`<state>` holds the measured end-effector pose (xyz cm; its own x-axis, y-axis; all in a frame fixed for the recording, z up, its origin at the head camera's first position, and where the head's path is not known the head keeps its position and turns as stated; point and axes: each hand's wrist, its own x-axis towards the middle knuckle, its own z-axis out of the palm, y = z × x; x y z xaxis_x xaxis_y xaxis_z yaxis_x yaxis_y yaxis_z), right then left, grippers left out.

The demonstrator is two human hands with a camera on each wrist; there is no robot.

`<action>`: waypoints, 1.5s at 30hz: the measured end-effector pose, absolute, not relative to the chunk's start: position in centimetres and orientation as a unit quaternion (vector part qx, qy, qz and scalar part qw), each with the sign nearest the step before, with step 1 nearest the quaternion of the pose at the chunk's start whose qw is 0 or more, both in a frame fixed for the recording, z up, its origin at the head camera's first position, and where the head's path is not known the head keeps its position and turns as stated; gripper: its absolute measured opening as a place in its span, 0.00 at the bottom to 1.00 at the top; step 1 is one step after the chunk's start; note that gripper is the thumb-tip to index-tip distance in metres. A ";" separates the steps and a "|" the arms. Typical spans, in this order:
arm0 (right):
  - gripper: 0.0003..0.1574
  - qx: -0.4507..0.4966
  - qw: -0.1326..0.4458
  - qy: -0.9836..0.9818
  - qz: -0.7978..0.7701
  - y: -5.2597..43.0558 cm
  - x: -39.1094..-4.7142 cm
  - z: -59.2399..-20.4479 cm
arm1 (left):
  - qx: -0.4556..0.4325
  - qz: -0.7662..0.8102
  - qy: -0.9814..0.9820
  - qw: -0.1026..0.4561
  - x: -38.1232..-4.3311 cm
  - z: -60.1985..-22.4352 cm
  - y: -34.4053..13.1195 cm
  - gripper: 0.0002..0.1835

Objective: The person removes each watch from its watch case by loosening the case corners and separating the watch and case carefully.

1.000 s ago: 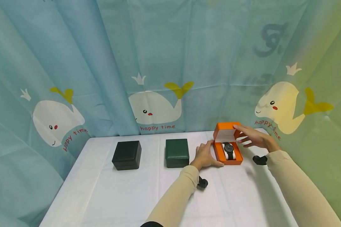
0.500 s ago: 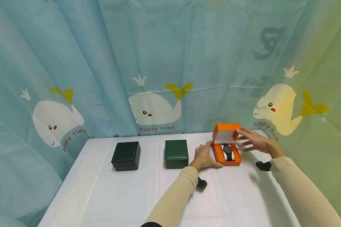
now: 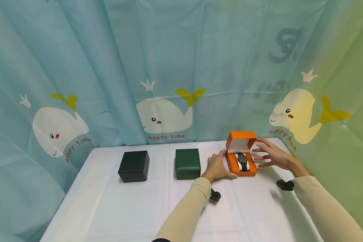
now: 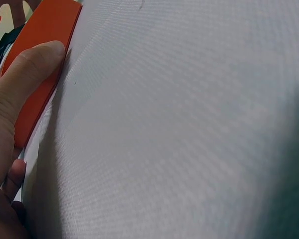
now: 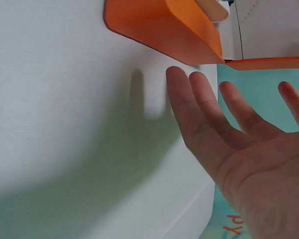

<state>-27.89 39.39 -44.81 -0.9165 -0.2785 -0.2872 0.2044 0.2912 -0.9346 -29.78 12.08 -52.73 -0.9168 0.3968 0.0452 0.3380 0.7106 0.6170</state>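
Observation:
An orange watch box [image 3: 250,168] stands on the table at the right with its lid [image 3: 242,135] raised. Inside lies a black wristwatch [image 3: 242,158] around a white cushion. My left hand [image 3: 216,167] grips the box at its left side, the thumb [image 4: 37,62] laid on the orange front face in the left wrist view and the other fingers reaching toward the back. To the right of the box, my right hand [image 3: 276,155] is held with fingers spread and nothing in them. In the right wrist view its fingertips [image 5: 177,74] stand just short of the box wall.
A dark green box [image 3: 188,164] with a closed lid sits left of my left hand. Farther left is a closed black box [image 3: 134,166]. Behind the white table [image 3: 133,211] hangs a blue curtain [image 3: 169,50] printed with whales.
My right hand has drawn away from the lid, to the right and slightly down, its fingers spreading. The lid stays raised, and my left hand keeps its place on the box.

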 end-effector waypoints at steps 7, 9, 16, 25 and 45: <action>0.48 -0.004 0.201 0.765 -0.611 39.5 -27.1 -45.4 | 0.200 0.325 0.923 0.045 -29.9 -52.6 12.2 0.61; 0.48 -0.005 0.203 0.764 -0.612 39.4 -26.9 -45.5 | 0.201 0.321 0.924 0.044 -29.9 -52.7 12.3 0.61; 0.48 -0.006 0.194 0.772 -0.605 38.9 -26.4 -46.0 | 0.212 0.312 0.925 0.036 -30.1 -52.9 12.4 0.61; 0.43 -0.016 0.176 0.798 -0.576 38.3 -26.0 -46.4 | 0.207 0.314 0.926 0.041 -30.0 -53.0 12.2 0.61; 0.33 -0.077 0.158 0.865 -0.470 37.0 -26.1 -46.5 | 0.204 0.319 0.924 0.046 -30.0 -52.7 12.1 0.61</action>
